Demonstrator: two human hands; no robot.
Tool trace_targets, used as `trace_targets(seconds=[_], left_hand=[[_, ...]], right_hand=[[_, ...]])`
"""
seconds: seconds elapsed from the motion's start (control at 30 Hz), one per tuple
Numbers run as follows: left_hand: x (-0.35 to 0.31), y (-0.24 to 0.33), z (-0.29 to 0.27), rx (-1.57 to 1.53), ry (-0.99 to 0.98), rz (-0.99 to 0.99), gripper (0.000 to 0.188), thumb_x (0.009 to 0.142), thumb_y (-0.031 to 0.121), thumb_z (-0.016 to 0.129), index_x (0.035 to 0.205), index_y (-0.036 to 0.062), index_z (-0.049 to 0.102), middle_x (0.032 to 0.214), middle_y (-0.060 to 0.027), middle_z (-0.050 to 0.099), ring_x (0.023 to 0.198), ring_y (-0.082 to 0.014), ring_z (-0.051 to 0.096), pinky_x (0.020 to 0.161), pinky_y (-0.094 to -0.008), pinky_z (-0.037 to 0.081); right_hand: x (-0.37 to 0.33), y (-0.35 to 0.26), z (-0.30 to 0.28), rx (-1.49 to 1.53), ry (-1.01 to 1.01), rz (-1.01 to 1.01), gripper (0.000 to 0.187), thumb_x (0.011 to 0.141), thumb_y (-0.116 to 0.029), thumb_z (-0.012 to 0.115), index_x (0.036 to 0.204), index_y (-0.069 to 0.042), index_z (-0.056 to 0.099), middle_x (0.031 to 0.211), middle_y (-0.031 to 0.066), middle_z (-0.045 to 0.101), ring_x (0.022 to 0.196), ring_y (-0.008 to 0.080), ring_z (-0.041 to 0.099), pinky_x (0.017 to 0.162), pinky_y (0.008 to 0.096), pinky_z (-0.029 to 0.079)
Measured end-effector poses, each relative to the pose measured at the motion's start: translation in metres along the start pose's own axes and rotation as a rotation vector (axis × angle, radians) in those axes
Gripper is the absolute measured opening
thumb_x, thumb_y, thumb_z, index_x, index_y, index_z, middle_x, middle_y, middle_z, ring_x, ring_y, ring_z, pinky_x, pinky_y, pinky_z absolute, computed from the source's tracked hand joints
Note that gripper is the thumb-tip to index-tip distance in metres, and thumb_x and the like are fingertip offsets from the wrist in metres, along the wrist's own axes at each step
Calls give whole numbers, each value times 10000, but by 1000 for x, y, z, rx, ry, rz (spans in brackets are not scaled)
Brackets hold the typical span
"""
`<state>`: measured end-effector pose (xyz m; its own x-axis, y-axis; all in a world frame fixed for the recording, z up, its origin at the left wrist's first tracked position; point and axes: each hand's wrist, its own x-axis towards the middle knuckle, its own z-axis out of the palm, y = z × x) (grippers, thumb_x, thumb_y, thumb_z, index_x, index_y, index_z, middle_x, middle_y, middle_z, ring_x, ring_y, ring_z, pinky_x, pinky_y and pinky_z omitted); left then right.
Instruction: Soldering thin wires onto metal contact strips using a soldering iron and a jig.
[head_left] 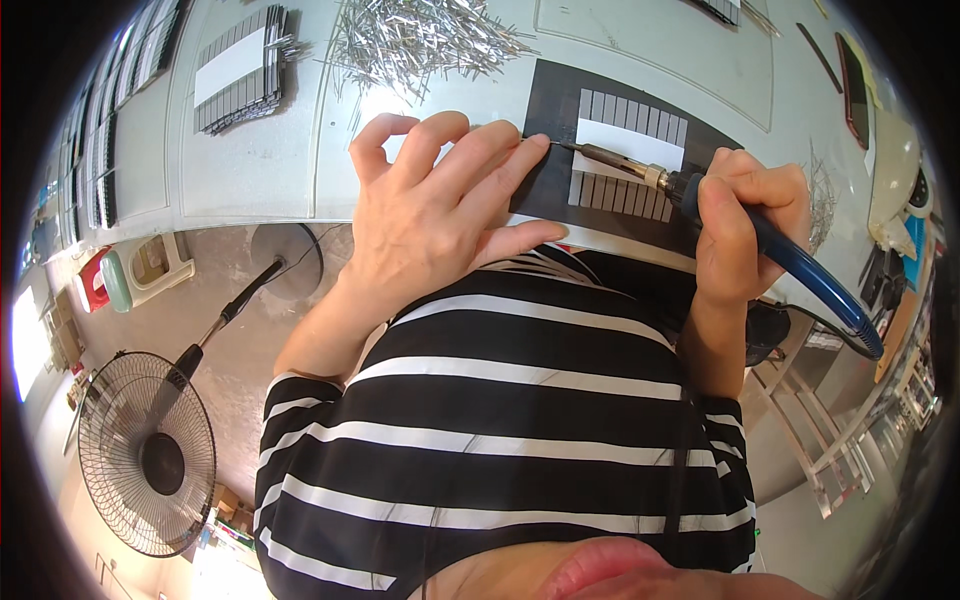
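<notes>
Gripping a pen-shaped blue-and-metal tool (625, 164), the right hand (748, 220) curls closed beside a flat black mat (546, 100); the left hand (435, 205), fingers loosely spread, overlaps its left edge, grasp unclear.

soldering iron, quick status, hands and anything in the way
Right hand gripping soldering iron. Left hand near its tip, grip unclear. Gray strips with white band on dark mat. Iron partly blocking view of strips.

I wear a black top (520, 405) crossed side to side by narrow white stripes (520, 368), its curved neckline (480, 548) plain black. My left sleeve (295, 405) and right sleeve (728, 440), striped likewise, stop around the elbows; left grip (430, 205) and right grip (745, 220) are bare.
</notes>
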<state>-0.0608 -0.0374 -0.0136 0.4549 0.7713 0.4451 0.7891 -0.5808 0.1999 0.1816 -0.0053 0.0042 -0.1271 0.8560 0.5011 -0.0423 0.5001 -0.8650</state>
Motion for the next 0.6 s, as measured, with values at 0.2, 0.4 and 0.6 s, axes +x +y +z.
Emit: trace_targets(seconds=[0.2, 0.4, 0.6], left_hand=[[-1, 0, -4, 38, -65, -3, 615, 785, 637, 680, 1211, 194, 707, 1127, 31, 615, 1048, -197, 512, 1002, -417, 280], [-2, 1, -3, 45, -55, 4, 616, 788, 644, 670, 1207, 194, 708, 1125, 32, 616, 1037, -197, 514, 994, -412, 289], [-2, -1, -3, 24, -18, -29, 670, 778, 676, 661, 1218, 173, 708, 1104, 11, 615, 1008, -199, 505, 976, -395, 303]], right_hand=[[0, 1, -1, -14, -8, -9, 211, 825, 102, 653, 834, -15, 477, 589, 19, 477, 497, 37, 342, 463, 232, 246], [0, 0, -1, -30, -20, -18, 216, 815, 107, 657, 829, -9, 475, 594, 21, 483, 490, 47, 355, 462, 237, 255], [3, -7, 3, -135, -44, -29, 226, 793, 110, 666, 784, -2, 471, 597, 31, 473, 485, 66, 362, 441, 246, 262]])
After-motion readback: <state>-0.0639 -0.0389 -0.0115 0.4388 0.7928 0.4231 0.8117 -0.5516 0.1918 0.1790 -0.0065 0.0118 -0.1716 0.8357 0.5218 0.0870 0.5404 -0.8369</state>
